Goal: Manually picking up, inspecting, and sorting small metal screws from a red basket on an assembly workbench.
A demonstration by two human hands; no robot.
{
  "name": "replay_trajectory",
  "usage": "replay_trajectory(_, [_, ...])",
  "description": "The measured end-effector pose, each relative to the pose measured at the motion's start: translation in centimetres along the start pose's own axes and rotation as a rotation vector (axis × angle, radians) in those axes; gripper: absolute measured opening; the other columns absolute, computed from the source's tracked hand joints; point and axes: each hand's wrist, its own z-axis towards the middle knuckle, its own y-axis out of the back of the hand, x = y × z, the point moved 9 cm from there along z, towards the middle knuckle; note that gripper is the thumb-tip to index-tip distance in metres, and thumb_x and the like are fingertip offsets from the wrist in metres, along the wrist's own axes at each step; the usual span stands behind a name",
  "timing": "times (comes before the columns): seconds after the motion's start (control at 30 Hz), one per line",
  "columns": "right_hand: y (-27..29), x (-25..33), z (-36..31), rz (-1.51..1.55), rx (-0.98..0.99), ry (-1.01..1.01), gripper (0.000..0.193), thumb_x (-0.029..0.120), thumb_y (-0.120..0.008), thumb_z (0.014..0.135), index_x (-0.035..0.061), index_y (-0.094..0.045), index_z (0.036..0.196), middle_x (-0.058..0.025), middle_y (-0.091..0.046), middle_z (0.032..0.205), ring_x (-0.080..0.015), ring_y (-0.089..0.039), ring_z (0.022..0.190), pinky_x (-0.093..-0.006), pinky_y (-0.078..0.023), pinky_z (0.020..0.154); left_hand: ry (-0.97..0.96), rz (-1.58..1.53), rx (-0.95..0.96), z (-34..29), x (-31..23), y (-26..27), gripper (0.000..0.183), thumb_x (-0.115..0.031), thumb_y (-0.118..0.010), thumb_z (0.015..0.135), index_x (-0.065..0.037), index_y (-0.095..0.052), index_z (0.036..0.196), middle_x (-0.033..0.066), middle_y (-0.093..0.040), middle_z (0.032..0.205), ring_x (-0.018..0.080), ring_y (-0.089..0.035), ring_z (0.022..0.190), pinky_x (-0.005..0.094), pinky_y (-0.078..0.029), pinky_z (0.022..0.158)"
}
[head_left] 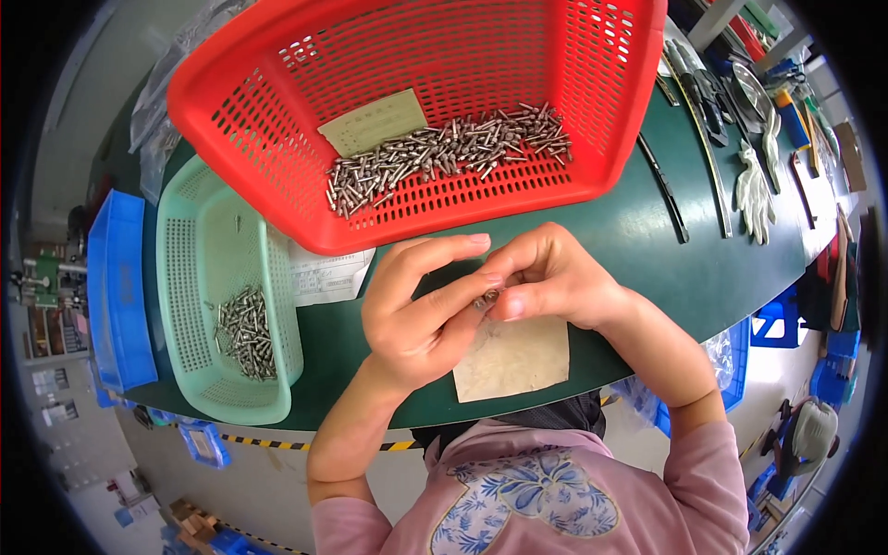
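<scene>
My two hands meet over the near middle of the table. Pinched between the fingertips of my left hand (407, 319) and my right hand (564, 282) is a small shiny metal part (485, 299), mostly covered by the fingers. The left index finger is raised and bent away from the others. Below the hands a cream-coloured sheet (518, 365) lies on the green table (407, 398). A tilted red basket (324, 242) beyond them holds a heap of small metal pins (444, 153). More pins (245, 333) lie in the pale green basket (287, 324) to the left.
A card (375, 123) stands inside the red basket. A printed paper (328, 277) lies partly under the baskets. At far left stands a blue bin (120, 296). White gloves (754, 194), a steel ruler (708, 148) and a black strip (664, 190) lie on the right.
</scene>
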Motion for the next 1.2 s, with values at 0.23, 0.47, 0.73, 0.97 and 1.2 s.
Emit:
replay_trajectory(0.23, [-0.7, 0.9, -0.3, 0.057, 0.044, 0.04, 0.019, 0.008, -0.063, 0.084, -0.0036, -0.065, 0.099, -0.0067, -0.066, 0.088, -0.0079, -0.059, 0.08, -0.023, -0.047, 0.072, 0.17, -0.116, -0.023, -0.4, 0.9, 0.2, 0.023, 0.002, -0.066, 0.067, -0.004, -0.07, 0.089, 0.0103, -0.063, 0.099, 0.0219, -0.06, 0.084, 0.029, -0.049, 0.072])
replay_trajectory(0.47, [-1.2, 0.6, -0.1, -0.004, 0.085, 0.051, 0.019, 0.014, -0.063, 0.087, -0.003, -0.066, 0.094, -0.0047, -0.065, 0.08, -0.0067, -0.057, 0.073, -0.0216, -0.046, 0.066, 0.277, -0.28, -0.032, -0.9, 1.6, 0.1, 0.015, 0.0, -0.066, 0.073, 0.0, -0.068, 0.088, 0.0157, -0.06, 0.103, 0.0232, -0.06, 0.091, 0.0309, -0.049, 0.077])
replay_trajectory(0.73, [-0.6, 0.6, 0.1, -0.179, -0.004, 0.02, 0.027, 0.02, -0.059, 0.089, -0.0009, -0.066, 0.073, -0.0065, -0.065, 0.071, -0.011, -0.059, 0.071, -0.026, -0.047, 0.067, 0.611, -0.875, -0.081, -2.7, 3.8, -1.7, 0.013, 0.001, -0.062, 0.081, 0.005, -0.063, 0.094, 0.0199, -0.054, 0.112, 0.0249, -0.056, 0.102, 0.0316, -0.047, 0.085])
replay_trajectory(0.97, [-0.5, 0.2, 0.2, -0.147, -0.002, 0.009, 0.024, 0.021, -0.062, 0.088, -0.0004, -0.068, 0.081, -0.0029, -0.064, 0.07, -0.0053, -0.056, 0.069, -0.0222, -0.046, 0.065, 0.618, -0.862, -0.078, -2.8, 3.8, -1.6, 0.015, 0.003, -0.061, 0.081, 0.005, -0.062, 0.096, 0.0203, -0.054, 0.112, 0.0242, -0.056, 0.102, 0.0304, -0.047, 0.085])
replay_trajectory(1.2, [-0.8, 0.3, 0.0, -0.097, 0.026, 0.0, 0.021, 0.018, -0.063, 0.087, -0.0027, -0.066, 0.086, -0.0039, -0.064, 0.074, -0.0065, -0.057, 0.072, -0.0222, -0.047, 0.067, 0.605, -0.69, -0.06, -2.4, 3.5, -1.0, 0.014, -0.001, -0.065, 0.08, 0.004, -0.065, 0.092, 0.0187, -0.056, 0.108, 0.0238, -0.056, 0.1, 0.031, -0.046, 0.084])
